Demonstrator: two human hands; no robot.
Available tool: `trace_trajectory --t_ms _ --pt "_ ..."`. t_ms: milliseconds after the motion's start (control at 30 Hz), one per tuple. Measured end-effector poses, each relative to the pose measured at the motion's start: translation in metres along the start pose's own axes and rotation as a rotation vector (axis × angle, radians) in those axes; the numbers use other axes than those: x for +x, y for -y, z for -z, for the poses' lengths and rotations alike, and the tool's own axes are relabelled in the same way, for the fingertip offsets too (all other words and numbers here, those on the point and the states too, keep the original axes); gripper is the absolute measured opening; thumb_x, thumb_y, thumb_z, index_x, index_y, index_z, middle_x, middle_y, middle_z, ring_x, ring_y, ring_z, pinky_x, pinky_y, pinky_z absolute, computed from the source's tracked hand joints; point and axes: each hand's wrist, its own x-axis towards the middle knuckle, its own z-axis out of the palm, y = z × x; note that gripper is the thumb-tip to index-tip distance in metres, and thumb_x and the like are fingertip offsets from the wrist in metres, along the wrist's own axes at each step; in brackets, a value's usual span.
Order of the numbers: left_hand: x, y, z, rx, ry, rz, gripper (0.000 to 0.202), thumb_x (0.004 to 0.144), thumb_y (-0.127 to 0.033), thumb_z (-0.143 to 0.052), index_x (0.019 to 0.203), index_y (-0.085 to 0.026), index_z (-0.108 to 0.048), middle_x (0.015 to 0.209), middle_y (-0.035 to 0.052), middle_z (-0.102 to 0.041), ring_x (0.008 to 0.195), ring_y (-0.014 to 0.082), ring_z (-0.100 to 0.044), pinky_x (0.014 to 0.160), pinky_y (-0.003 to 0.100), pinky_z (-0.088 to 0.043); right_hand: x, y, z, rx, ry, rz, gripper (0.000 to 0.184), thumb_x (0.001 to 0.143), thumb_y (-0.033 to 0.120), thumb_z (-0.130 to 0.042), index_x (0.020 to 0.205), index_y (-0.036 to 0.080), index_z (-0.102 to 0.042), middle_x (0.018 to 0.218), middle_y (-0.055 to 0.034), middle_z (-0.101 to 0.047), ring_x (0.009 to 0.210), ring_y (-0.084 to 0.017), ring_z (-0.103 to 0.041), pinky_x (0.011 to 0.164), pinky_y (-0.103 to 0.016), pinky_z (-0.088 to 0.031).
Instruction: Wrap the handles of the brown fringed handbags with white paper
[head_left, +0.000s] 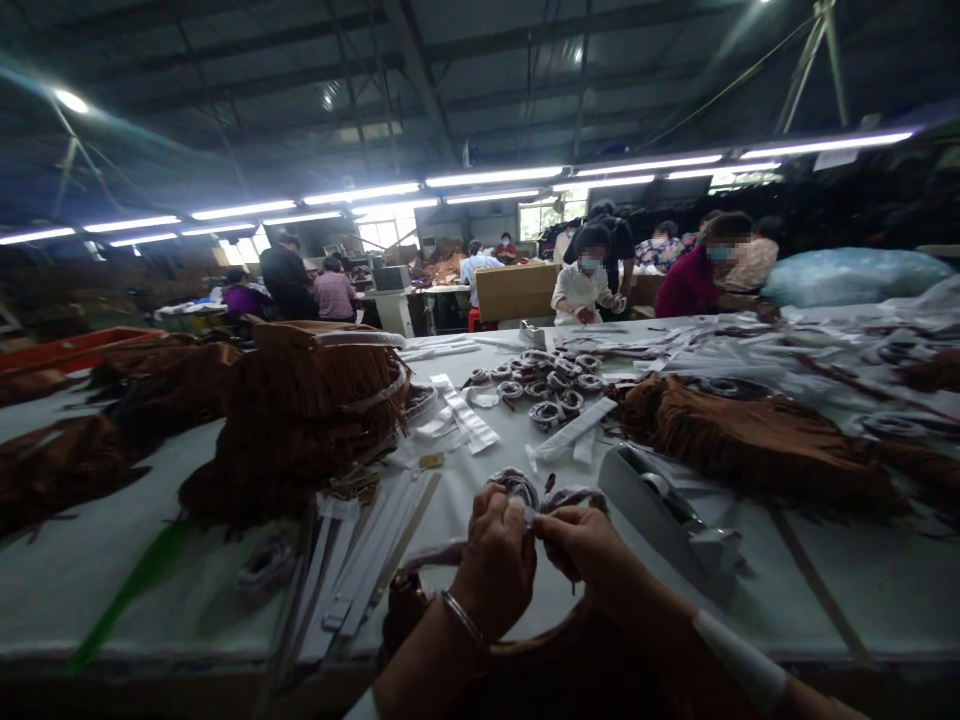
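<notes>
Wrapped strap [516, 484], held; tan tag [431, 461] nearby, unreadable.

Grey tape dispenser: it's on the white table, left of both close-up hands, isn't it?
Not quite: the grey tape dispenser is on the white table, but right of both the left hand and the right hand, not left. The head view shows it.

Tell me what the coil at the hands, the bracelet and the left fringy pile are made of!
Coil: pale wrapping, maybe dull paper or thin plastic; inside unclear. Bracelet: probably polished metal, because it gleams silver. Fringy pile: perhaps matte suede or soft fabric; its limp brown strands barely shine.
</notes>
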Motion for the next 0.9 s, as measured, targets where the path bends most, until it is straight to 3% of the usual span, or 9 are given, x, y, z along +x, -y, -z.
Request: trace_trajectory --t_ms 233,367,500,567,667,767,900 --pt "-0.003 -0.004 -0.01 0.167 0.022 0.025 0.017 0.089 -0.007 -0.047 0.099 -0.01 -0.061 0.11 0.0201 -0.059 0.129 0.0387 -0.046 0.1 0.057 -0.052 0.001 -0.005 -0.001 0.02 -0.021 -0.079 0.054 0.06 0.065 -0.079 0.06 0.02 -0.05 0.042 0.0061 -0.047 0.033 -0.006 -0.037 0.034 -0.02 -0.021" --pt "-0.004 -0.002 -0.013 0.243 -0.007 0.006 0.019 0.09 -0.005 -0.047 0.101 -0.01 -0.061 0.111 0.0183 -0.06 0.129 0.0378 -0.047 0.101 0.056 -0.052 0.001 -0.006 -0.001 0.049 0.01 -0.101 0.06 0.055 0.07 -0.081 0.062 0.02 -0.05 0.044 0.008 -0.045 0.034 -0.005 -0.034 0.034 -0.02 -0.019" --pt "-0.002 0.0 -0.01 0.176 -0.05 -0.019 0.023 0.09 -0.011 -0.05 0.111 -0.009 -0.061 0.112 0.0184 -0.06 0.129 0.0372 -0.047 0.103 0.056 -0.05 -0.004 -0.005 0.003 0.149 0.108 -0.117 0.062 0.048 0.066 -0.088 0.066 0.019 -0.052 0.046 0.0094 -0.045 0.037 -0.003 -0.031 0.037 -0.019 -0.019" --pt "0.001 0.001 -0.006 0.075 -0.049 -0.009 0.027 0.087 -0.012 -0.051 0.111 -0.008 -0.062 0.11 0.0187 -0.061 0.124 0.0364 -0.05 0.103 0.056 -0.049 -0.006 -0.006 0.001 0.228 0.125 -0.116 0.061 0.047 0.062 -0.091 0.067 0.018 -0.053 0.047 0.0104 -0.042 0.038 -0.003 -0.03 0.039 -0.02 -0.019" --pt "0.009 0.002 0.006 -0.152 0.024 0.106 0.016 0.086 -0.015 -0.051 0.095 -0.011 -0.064 0.098 0.0152 -0.063 0.101 0.0301 -0.059 0.092 0.05 -0.053 -0.007 -0.009 -0.006 0.348 0.103 -0.024 0.056 0.052 0.058 -0.091 0.073 0.017 -0.058 0.049 0.0104 -0.041 0.041 -0.004 -0.031 0.042 -0.021 -0.023" --pt "0.018 0.005 0.024 -0.456 0.215 0.263 0.024 0.095 -0.029 -0.048 0.087 -0.013 -0.065 0.084 0.0083 -0.063 0.081 0.022 -0.06 0.078 0.039 -0.054 -0.004 -0.013 -0.011 0.276 -0.004 0.147 0.047 0.062 0.054 -0.087 0.078 0.016 -0.064 0.055 0.0061 -0.05 0.045 -0.006 -0.038 0.044 -0.022 -0.028" --pt "0.023 0.01 0.038 -0.908 0.424 0.43 0.043 0.098 -0.051 -0.047 0.099 -0.014 -0.068 0.088 0.0065 -0.064 0.083 0.0192 -0.063 0.075 0.032 -0.056 0.001 -0.02 -0.012 0.121 -0.059 0.335 0.031 0.074 0.046 -0.078 0.073 0.016 -0.068 0.056 0.0028 -0.054 0.049 -0.008 -0.041 0.047 -0.024 -0.031"
